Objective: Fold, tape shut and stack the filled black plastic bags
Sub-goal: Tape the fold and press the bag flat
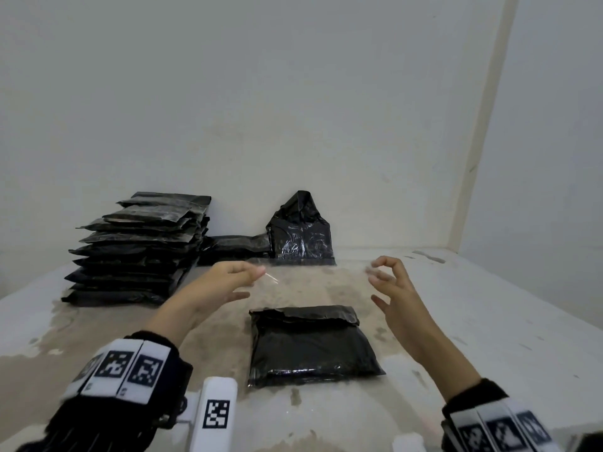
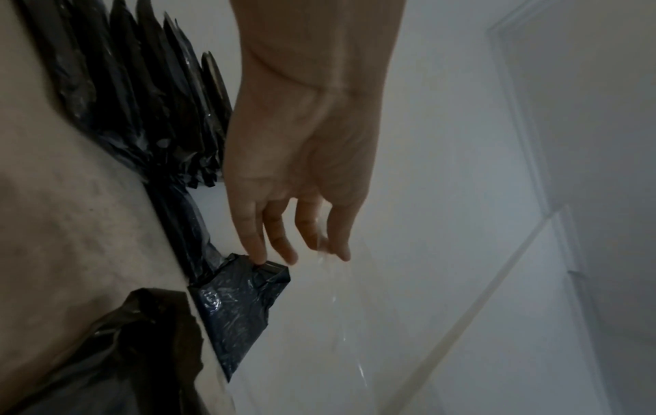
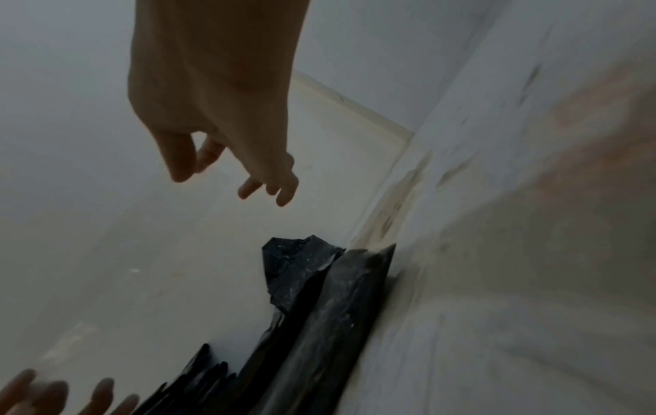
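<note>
a folded black bag (image 1: 313,344) lies flat on the table (image 1: 456,321), below and between the hands. above it a clear strip of tape (image 1: 313,263) stretches – left hand (image 1: 228,282) pinches one end, right hand (image 1: 390,283) the other, spare fingers loose. stack of bags (image 1: 137,249) sits far left.

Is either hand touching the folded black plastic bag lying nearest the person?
Apart. The head view shows the left hand and right hand raised beyond the folded black plastic bag, with bare table between.

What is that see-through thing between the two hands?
A strip of clear tape, stretched from the left hand to the right hand, above the folded black bag; the head view shows it.
</note>
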